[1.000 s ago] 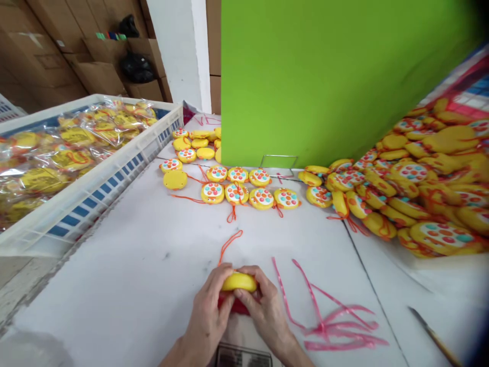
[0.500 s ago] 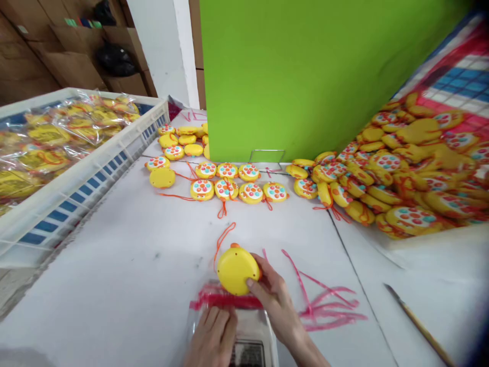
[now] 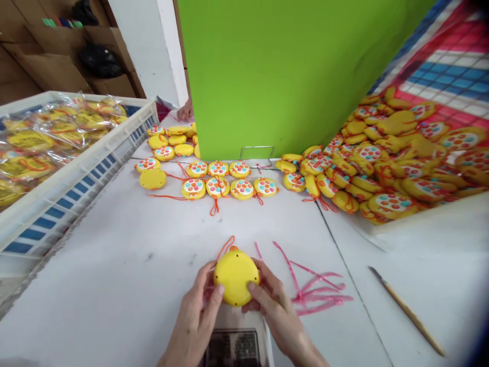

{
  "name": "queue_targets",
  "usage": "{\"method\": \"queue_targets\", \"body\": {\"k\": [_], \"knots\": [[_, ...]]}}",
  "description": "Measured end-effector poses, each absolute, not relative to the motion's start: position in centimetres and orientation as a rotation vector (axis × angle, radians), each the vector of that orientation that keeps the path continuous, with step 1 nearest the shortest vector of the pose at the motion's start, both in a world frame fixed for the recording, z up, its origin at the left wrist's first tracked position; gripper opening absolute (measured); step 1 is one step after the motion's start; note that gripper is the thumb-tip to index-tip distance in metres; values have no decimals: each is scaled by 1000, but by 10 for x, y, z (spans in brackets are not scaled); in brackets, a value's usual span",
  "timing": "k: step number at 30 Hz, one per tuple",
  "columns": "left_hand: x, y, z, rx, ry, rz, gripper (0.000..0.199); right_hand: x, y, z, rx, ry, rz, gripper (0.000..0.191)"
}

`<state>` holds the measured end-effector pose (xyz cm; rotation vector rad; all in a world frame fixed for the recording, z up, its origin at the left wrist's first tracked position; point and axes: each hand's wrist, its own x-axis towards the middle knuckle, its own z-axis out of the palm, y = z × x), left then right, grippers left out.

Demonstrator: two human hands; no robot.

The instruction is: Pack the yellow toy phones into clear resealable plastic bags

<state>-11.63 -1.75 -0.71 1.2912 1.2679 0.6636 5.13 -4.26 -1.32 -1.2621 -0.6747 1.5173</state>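
Observation:
A yellow round plastic toy (image 3: 236, 280) is held upright between both hands, its plain back with small screw holes facing me. An orange cord loop (image 3: 226, 246) rises at its upper left. My right hand (image 3: 278, 306) grips the right edge, thumb on the back and fingers behind. My left hand (image 3: 196, 308) is closed on the left edge, thumb against the rim. Below the toy lies a clear plastic bag (image 3: 234, 320) over a dark printed label (image 3: 231, 349); the bag's upper part is hidden behind the toy and hands.
Rows of dotted yellow toys (image 3: 217, 186) lie ahead, before a green panel (image 3: 290, 76). More toys spill from a bin (image 3: 420, 221) at right. Pink strips (image 3: 319, 294) and a wooden-handled knife (image 3: 408, 313) lie nearby. A white crate (image 3: 76, 193) holds bagged toys. Another person's hand (image 3: 186, 111) shows behind.
My left hand has moved up from the bag to the toy's left edge. The toy sits slightly lower in view. Another person's hand has appeared beside the green panel.

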Motion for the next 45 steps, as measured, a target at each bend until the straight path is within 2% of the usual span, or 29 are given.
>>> {"method": "queue_targets", "body": {"k": [2,6,11,14,16,19,21,25,29,33,37,39,43,45], "knots": [[-108,-20,-9,1197,1200,695,52,48,-39,-9,-1288,-784,1454,50],[-99,-29,-11,1144,1170,728,54,47,-32,-6,-1418,-964,1232,30],[-111,-30,-7,1203,1272,754,48,52,-31,-12,-1454,-891,1279,37],[-119,-37,-17,1631,1464,797,23,56,-34,-16,-1366,-728,1437,38],[-119,-46,-30,2119,1380,790,14,59,-36,-17,-1259,-661,1522,39],[-112,-58,-48,2655,1225,730,21,64,-40,-17,-1192,-613,1564,35],[-107,-61,-53,2752,1231,657,27,67,-44,-17,-1218,-568,1568,34],[-102,-59,-46,2645,1132,500,23,73,-56,-15,-1335,-496,1563,39],[-103,-57,-41,2576,1064,569,22,85,-72,-5,-1487,-578,1568,46],[-109,-59,-45,2421,1164,489,18,99,-88,3,-1622,-679,1566,50],[-117,-59,-47,2217,1149,474,43,106,-100,-2,-1591,-837,1661,58],[-118,-58,-47,2209,1083,446,47,108,-105,-7,-1486,-923,1752,58],[-114,-55,-43,2227,1023,419,18,109,-112,-6,-1378,-877,1874,51],[-112,-54,-42,2262,1015,491,17,105,-111,-1,-1319,-716,1894,53]]}}
